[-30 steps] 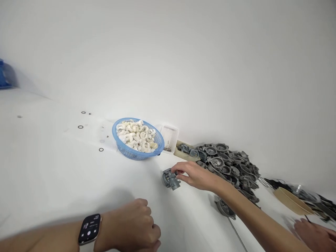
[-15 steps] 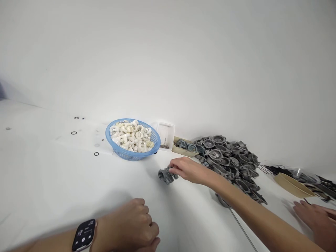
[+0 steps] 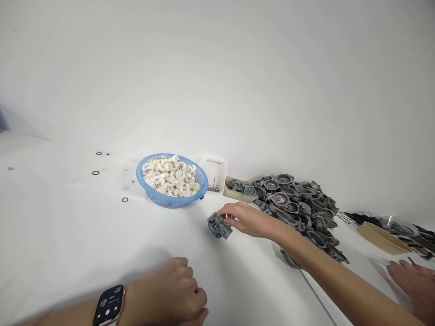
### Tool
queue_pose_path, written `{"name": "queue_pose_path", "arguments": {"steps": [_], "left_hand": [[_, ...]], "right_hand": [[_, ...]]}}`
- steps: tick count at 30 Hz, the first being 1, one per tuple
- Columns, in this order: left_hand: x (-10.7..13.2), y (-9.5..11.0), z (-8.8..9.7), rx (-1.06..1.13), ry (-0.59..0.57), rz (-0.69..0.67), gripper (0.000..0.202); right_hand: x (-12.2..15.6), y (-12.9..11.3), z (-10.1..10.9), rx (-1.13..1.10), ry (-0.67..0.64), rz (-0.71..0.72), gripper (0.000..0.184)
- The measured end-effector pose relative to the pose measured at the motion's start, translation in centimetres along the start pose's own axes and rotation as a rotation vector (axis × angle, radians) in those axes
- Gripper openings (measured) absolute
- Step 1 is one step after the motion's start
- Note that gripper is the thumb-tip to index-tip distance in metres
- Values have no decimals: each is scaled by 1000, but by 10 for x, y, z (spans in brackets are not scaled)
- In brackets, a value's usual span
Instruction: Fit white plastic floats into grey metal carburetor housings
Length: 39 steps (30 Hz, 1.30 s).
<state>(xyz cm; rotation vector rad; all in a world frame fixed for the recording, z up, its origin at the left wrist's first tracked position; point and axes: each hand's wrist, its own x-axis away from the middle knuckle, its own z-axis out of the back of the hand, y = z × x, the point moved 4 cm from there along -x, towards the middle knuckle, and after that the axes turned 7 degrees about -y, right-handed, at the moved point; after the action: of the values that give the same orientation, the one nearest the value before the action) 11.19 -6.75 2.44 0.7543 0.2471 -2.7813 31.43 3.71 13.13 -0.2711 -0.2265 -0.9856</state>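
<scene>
My right hand holds a small grey cast housing by its top right side, thumb and fingers bent over it. The part, with a round opening and stubby projections, is at or just above the white table; which of the two I cannot tell. Below and to the left, my left hand rests in a loose fist, back of the hand up, with nothing showing in it. A smartwatch is on that wrist. Beyond the right hand, a heap of similar grey housings is piled, partly covered by my right forearm.
A blue basket of white plastic rings stands beside a white tray with small metal pins and a beige tray of grey parts. Black O-rings lie at left. Another person's hand is near a tan bowl.
The grey housing has turned in my right hand and shifted slightly right. My left hand stays in place. The other person's hand has moved a little right.
</scene>
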Motion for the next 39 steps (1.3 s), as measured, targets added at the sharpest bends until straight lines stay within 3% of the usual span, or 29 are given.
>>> {"name": "queue_pose_path", "arguments": {"steps": [8,14,27,30,34,39], "left_hand": [[-1,-1,1,7,11,4,32],[0,-1,-2,14,-28,8,32],[1,0,-2,13,-24,13,33],[2,1,-3,17,-35,8,32],[2,0,-3,25,-59,8,30],[1,0,-1,26,-58,5,31]], "right_hand": [[-2,3,-4,-29,-2,35,31],[-4,4,-4,-5,-76,14,32],[-4,4,-2,-11,-68,11,30],[-9,0,-5,139,-75,-76,29],[-16,0,-13,394,5,-301,51],[-15,2,-18,246,95,-405,50]]}}
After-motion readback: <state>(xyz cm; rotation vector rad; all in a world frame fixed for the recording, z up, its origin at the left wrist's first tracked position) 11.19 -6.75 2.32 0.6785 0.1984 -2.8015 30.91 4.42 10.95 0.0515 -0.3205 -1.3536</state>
